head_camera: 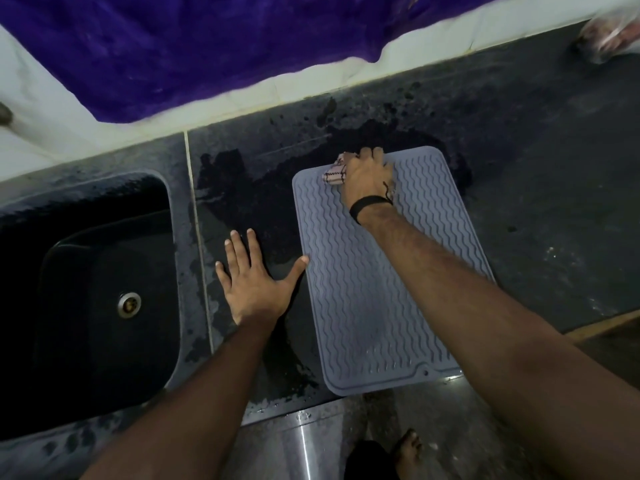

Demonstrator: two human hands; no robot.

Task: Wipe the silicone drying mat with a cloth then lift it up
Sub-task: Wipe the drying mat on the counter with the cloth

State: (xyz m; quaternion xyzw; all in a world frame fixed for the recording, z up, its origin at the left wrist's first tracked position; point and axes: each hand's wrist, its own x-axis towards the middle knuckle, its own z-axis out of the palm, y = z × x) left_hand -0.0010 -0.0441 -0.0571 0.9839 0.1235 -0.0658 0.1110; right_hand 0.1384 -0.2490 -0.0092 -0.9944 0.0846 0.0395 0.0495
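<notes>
While the left hand [254, 278] lies flat with fingers spread on the counter [536, 188], thumb touching the mat's left edge, the right hand [367, 174] grips a cloth [334, 173] pressed on the far-left corner of the silicone drying mat [363, 289], which lies at the counter's front edge.

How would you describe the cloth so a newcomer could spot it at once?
Start at the dark sink on the left, then move right to the grey wavy-ribbed mat on the counter. At the mat's far end the right hand presses a small bunched cloth: pale pinkish with dark stitching, the only fabric on the mat.
</notes>
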